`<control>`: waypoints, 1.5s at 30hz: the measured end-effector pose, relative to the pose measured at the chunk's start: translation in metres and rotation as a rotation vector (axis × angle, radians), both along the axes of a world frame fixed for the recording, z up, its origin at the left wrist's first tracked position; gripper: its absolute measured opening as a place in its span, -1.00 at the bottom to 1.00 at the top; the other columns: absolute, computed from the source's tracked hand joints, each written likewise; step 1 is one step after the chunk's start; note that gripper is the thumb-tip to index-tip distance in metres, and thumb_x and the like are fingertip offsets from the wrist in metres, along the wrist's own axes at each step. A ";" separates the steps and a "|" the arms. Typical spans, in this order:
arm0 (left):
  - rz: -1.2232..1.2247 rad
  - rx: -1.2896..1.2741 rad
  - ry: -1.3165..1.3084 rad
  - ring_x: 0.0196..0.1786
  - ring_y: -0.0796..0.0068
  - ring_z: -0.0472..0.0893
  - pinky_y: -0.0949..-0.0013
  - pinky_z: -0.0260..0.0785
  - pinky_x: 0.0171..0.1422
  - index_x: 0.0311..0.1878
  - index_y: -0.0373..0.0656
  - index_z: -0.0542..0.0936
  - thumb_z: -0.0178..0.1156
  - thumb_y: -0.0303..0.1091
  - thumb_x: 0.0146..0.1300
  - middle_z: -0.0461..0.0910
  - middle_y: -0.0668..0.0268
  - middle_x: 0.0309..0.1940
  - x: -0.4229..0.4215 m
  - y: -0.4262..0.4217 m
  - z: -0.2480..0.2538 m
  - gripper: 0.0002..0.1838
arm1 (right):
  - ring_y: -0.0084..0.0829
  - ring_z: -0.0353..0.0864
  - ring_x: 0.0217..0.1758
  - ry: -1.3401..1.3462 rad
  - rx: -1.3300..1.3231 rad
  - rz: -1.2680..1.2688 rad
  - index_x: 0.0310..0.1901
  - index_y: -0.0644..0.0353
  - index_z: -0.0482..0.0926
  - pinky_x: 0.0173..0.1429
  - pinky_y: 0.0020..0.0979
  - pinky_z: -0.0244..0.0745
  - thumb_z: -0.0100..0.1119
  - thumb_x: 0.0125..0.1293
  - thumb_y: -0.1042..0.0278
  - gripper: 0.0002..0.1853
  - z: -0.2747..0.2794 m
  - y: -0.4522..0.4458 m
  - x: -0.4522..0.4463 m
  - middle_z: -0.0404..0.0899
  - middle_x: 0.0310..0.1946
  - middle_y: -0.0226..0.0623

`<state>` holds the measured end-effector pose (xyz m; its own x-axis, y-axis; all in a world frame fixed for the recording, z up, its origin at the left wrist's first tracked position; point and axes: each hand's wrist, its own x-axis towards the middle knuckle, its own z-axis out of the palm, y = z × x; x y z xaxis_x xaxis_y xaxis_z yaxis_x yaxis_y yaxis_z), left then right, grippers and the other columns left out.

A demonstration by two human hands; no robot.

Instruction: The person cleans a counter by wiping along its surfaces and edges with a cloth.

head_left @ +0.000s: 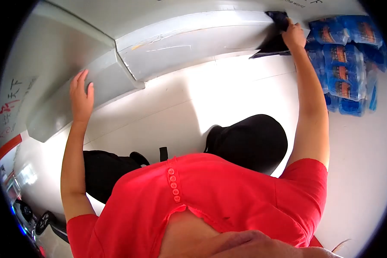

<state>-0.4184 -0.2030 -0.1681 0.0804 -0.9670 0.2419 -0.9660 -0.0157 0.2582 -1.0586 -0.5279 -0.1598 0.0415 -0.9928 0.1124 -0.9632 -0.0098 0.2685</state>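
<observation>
At the upper right, my right hand (294, 35) grips a dark cloth (273, 45). The cloth lies against the grey ledge (167, 45) along the foot of a wall-like panel, and its lower corner hangs down toward the floor. On the left, my left hand (81, 95) is open with its fingers stretched out. It is at the nearer section of the ledge (109, 79); whether the palm presses on it I cannot tell. Scratches and a small yellowish mark show on the ledge's front face.
Blue-wrapped packs of bottles (344, 71) are stacked beside my right forearm. Pale floor tiles (159, 107) lie below the ledge, with my black-clad knees (249, 139) over them. Lettering (10, 103) marks the left panel. A wheeled object (43, 223) stands at the lower left.
</observation>
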 end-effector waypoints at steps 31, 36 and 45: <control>0.000 -0.083 -0.301 0.27 0.06 0.47 0.12 0.33 0.36 0.24 -0.29 0.51 0.24 -0.32 0.32 0.51 0.10 0.23 -0.015 -0.001 -0.016 -0.54 | 0.00 0.43 0.26 -1.414 -0.247 -0.496 0.36 0.55 0.14 0.42 -0.24 0.28 0.27 0.03 0.18 -0.08 -0.192 0.107 0.070 0.45 0.16 0.21; -0.024 -0.040 -0.348 0.31 0.02 0.42 0.08 0.30 0.38 0.33 -0.26 0.42 0.28 -0.28 0.29 0.44 0.09 0.29 -0.017 0.001 -0.013 -0.42 | -0.18 0.58 0.00 -1.501 -0.144 -0.680 0.04 0.38 0.54 0.20 -0.27 0.45 0.29 -0.01 0.24 -0.45 -0.224 0.115 0.068 0.63 -0.07 -0.02; -0.009 -0.004 -0.404 0.30 0.01 0.42 0.09 0.30 0.38 0.35 -0.27 0.42 0.35 -0.21 0.22 0.43 0.06 0.28 -0.019 0.002 -0.012 -0.34 | -0.01 0.64 0.05 -1.932 -0.222 -0.574 0.31 0.20 0.29 0.02 0.06 0.68 0.27 0.15 0.53 -0.34 -0.212 0.020 -0.133 0.57 0.06 -0.06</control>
<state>-0.4375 -0.2010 -0.1805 -0.0306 -0.9662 0.2561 -0.9897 -0.0064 -0.1427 -1.1920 -0.5077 -0.3717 -0.5101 -0.8105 -0.2879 0.1872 0.2221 -0.9569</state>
